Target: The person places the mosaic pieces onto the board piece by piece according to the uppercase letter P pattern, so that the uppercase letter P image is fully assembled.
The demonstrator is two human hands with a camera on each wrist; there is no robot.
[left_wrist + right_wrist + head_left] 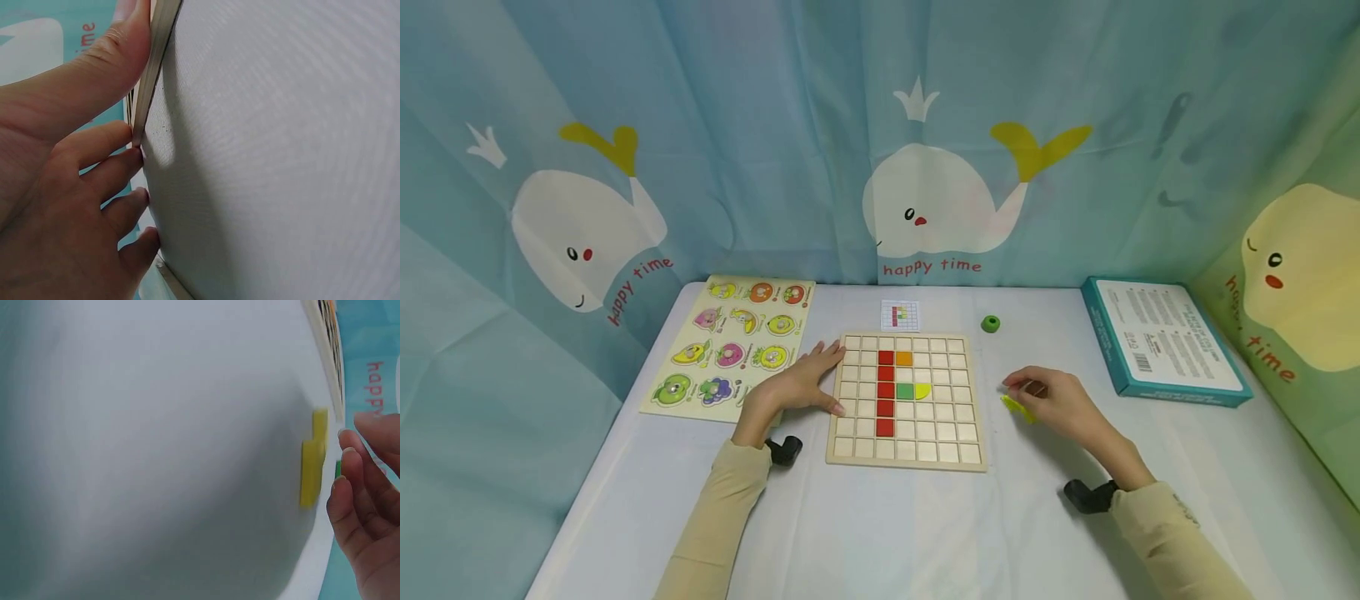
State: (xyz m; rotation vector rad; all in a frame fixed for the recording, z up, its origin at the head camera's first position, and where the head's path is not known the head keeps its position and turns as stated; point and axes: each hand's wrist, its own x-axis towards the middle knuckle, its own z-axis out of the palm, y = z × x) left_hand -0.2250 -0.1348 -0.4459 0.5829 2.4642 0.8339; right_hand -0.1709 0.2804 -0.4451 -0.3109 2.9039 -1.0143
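Note:
A light wooden grid board (853, 450) lies on the table, with a column of red squares (886, 390), an orange square (904, 358), a green square (906, 391) and a yellow rounded piece (922, 391) in its cells. My left hand (797, 379) rests against the board's left edge, thumb at the rim and fingers spread. To the right of the board, my right hand (1051, 398) hovers by yellow pieces (1017, 408) on the cloth. Its fingers are bent, and nothing shows between them. In the right wrist view, yellow blocks (310, 472) lie beside the fingertips, apart from them.
Behind the board lie a small pattern card (900, 316) and a green ring-shaped piece (991, 323). A fruit picture board (700, 346) is at the left, partly behind my left hand. The teal-edged box (1165, 340) sits at the back right. A curtain (760, 167) borders the table's back.

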